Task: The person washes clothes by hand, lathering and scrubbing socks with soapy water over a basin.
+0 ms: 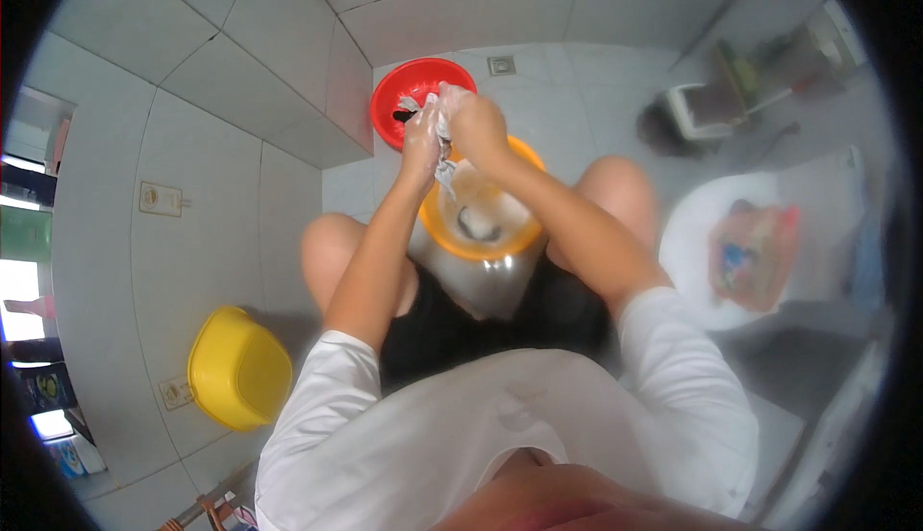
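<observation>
A wet white cloth [445, 170] is bunched between my two hands, its lower end hanging over a yellow-orange basin [482, 251]. My left hand [424, 134] grips it from the left, and soapy foam coats the fingers. From the right, my right hand [472, 121] closes around the same cloth. Cloudy, sudsy water fills the basin, with a dark and light item [479, 225] partly under the surface. Beyond my hands stands a red basin [388, 84] on the floor, holding some black and white fabric [405, 114].
A yellow basin [241, 372] hangs from a wall hook [175, 392] at left. At right, blurred, are a white toilet [685, 221] with a pinkish bag [753, 261] on it and a waste bin [696, 113]. A floor drain [501, 65] lies near the far wall.
</observation>
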